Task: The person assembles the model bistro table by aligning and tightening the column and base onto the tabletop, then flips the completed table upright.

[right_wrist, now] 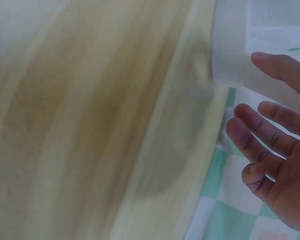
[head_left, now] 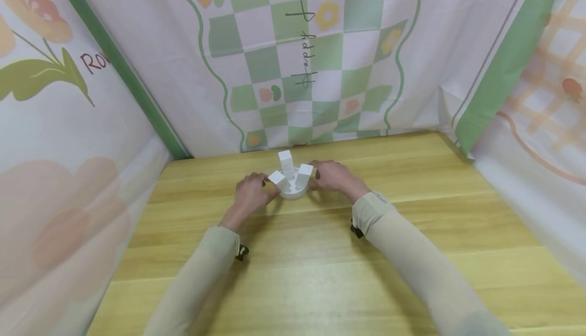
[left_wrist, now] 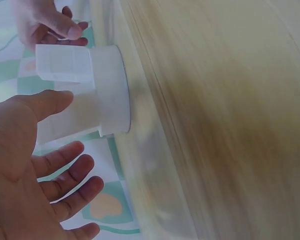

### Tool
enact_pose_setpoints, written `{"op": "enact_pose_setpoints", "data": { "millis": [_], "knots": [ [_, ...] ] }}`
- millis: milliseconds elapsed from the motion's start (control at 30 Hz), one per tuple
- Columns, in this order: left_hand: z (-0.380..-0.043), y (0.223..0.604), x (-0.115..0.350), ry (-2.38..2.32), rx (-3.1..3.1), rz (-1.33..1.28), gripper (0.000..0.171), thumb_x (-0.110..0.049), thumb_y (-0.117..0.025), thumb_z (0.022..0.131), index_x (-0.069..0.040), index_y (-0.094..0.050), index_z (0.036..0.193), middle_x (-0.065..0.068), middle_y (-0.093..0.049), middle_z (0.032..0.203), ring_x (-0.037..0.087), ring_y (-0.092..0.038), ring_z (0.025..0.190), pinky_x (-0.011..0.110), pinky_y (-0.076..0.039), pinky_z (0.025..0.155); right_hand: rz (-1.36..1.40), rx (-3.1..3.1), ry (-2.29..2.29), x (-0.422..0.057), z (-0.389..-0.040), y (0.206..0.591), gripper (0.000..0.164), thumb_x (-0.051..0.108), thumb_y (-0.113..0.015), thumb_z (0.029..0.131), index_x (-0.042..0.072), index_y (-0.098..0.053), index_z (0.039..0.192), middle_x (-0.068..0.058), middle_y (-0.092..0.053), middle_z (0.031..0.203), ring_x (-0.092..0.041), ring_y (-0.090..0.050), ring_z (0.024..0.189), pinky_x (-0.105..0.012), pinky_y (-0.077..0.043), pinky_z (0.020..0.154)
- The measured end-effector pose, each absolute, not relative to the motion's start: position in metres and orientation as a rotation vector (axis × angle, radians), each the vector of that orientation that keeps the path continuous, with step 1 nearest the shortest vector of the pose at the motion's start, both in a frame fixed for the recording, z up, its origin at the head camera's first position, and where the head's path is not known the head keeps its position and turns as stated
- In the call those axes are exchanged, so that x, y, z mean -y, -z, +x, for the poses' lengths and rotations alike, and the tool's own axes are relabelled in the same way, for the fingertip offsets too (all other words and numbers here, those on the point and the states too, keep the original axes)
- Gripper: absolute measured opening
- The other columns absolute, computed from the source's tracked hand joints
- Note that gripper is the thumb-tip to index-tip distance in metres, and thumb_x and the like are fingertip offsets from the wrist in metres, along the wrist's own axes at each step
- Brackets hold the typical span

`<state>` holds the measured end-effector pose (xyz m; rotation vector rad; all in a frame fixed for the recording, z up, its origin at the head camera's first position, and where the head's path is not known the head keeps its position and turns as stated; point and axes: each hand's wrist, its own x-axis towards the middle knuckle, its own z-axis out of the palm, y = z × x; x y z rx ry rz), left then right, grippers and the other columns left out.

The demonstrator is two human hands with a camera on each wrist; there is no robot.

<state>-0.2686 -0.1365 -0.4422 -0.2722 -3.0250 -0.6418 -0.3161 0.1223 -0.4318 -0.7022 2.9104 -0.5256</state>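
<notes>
A white round base [head_left: 293,193] stands on the table toward its far side. Three white square posts rise from it: a back one [head_left: 286,162], a left one [head_left: 277,178] and a right one [head_left: 304,174]. My left hand [head_left: 251,193] is at the left side, its thumb close by the posts and its other fingers loosely spread in the left wrist view. On the opposite side, my right hand [head_left: 336,176] has its thumb beside the white piece, the fingers relaxed and slightly bent. Neither hand has its fingers curled round the piece.
The wooden table [head_left: 311,270] reaches back to a printed curtain [head_left: 293,71] with green and white checks. More printed cloth hangs at the left [head_left: 68,183] and right [head_left: 540,148]. Each wrist carries a small black device below the sleeve cuff.
</notes>
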Motion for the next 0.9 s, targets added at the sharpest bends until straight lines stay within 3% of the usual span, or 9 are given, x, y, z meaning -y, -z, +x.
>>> {"op": "enact_pose_setpoints", "data": {
  "millis": [400, 900],
  "knots": [
    [-0.282, 0.449, 0.143, 0.609, 3.088, -0.349, 0.051, -0.043, -0.070, 0.091, -0.006, -0.066, 0.125, 0.015, -0.066, 0.117, 0.031, -0.059, 0.107, 0.052, -0.047, 0.099, -0.617, -2.889, 0.531, -0.120, -0.319, 0.445, 0.065, 0.040, -0.078, 0.082, 0.002, -0.057, 0.131, -0.009, -0.073, 0.103, -0.028, -0.067, 0.093, -0.044, -0.056, 0.084],
    [-0.292, 0.458, 0.143, 0.636, 3.135, -0.386, 0.054, -0.045, -0.067, 0.093, -0.005, -0.062, 0.129, 0.014, -0.064, 0.119, 0.031, -0.058, 0.111, 0.049, -0.048, 0.102, -0.568, -2.866, 0.583, -0.113, -0.318, 0.451, 0.046, 0.042, -0.080, 0.082, 0.009, -0.065, 0.111, -0.006, -0.072, 0.097, -0.023, -0.066, 0.085, -0.040, -0.056, 0.078]
  ]
}}
